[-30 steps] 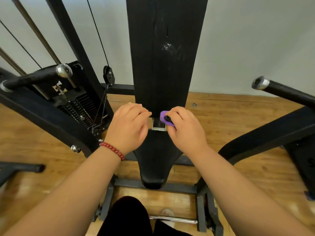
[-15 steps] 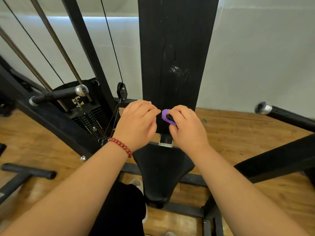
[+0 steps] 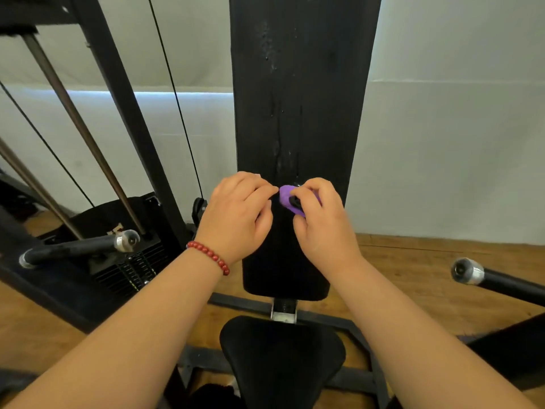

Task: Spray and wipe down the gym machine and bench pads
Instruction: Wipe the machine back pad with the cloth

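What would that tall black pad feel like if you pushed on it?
Probably a bit slippery: droplets and wet streaks run down the back pad. It likely gives slightly, since it looks cushioned. It probably won't tip, being mounted on a metal post.

Left hand [image 3: 236, 214] and right hand [image 3: 320, 222], gripping the purple object [image 3: 285, 195], have risen from the seat [image 3: 283, 358] gap onto the back pad [image 3: 298, 113]. Wet streaks [image 3: 278, 134], possibly spray, now show.
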